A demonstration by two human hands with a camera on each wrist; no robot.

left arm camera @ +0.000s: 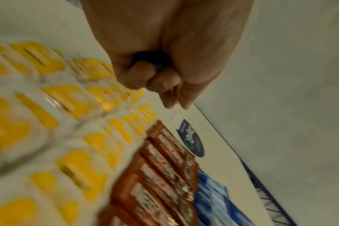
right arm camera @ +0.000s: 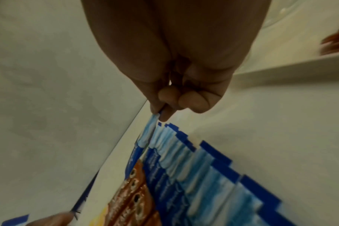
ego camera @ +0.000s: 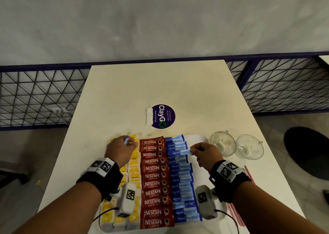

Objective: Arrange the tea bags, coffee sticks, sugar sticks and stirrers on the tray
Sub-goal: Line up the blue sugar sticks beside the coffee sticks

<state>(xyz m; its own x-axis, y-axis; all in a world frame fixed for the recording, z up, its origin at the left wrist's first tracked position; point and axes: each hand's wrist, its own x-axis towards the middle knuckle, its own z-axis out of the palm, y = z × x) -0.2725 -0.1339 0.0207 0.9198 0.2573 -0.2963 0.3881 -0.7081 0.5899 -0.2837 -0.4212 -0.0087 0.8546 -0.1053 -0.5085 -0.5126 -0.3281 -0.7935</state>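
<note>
On the white tray (ego camera: 197, 137) lie yellow tea bags (ego camera: 133, 166) at the left, red Nescafe coffee sticks (ego camera: 154, 176) in the middle and blue sugar sticks (ego camera: 179, 180) at the right. My left hand (ego camera: 130, 142) hovers over the far tea bags and grips a blue sugar stick (ego camera: 126, 141); in the left wrist view the fingers (left arm camera: 145, 76) are curled round something dark blue (left arm camera: 155, 60). My right hand (ego camera: 193, 151) pinches another sugar stick (ego camera: 183, 152) by its end, just above the sugar row (right arm camera: 184, 165). Red-striped stirrers (ego camera: 235, 214) lie on the table right of the tray.
Two clear glass cups (ego camera: 223, 143) (ego camera: 250, 147) lie on saucers right of the tray's far end. A purple ClayGo sticker (ego camera: 162, 116) marks the table (ego camera: 160, 87) beyond the tray. A wire-mesh railing (ego camera: 35, 94) runs behind the table.
</note>
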